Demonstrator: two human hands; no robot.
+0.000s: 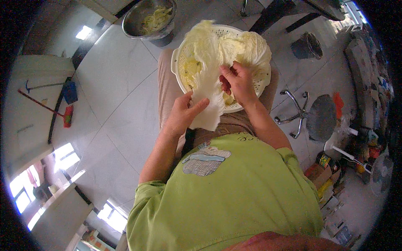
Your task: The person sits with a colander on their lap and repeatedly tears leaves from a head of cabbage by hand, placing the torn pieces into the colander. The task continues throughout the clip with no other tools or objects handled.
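My left hand (187, 111) grips the broad white stem end of a napa cabbage leaf (205, 78), whose yellow frilled top points away from me. My right hand (237, 82) is beside the leaf's right edge, its fingers curled and thumb against them; whether a bit of leaf is between them is hard to tell. Both hands are over a white plastic colander (176, 64) resting on my lap. More pale cabbage leaves (251, 50) lie in the colander at its far right, and yellowish pieces show at its left side.
A metal basin (133, 31) with cabbage pieces stands beyond the colander, to the left. On the tiled floor are a dark bin (307, 46) and a chrome wheeled chair base (300, 113) at right. A red broom (68, 116) and blue dustpan (70, 92) are at left; cardboard boxes (320, 175) lie at lower right.
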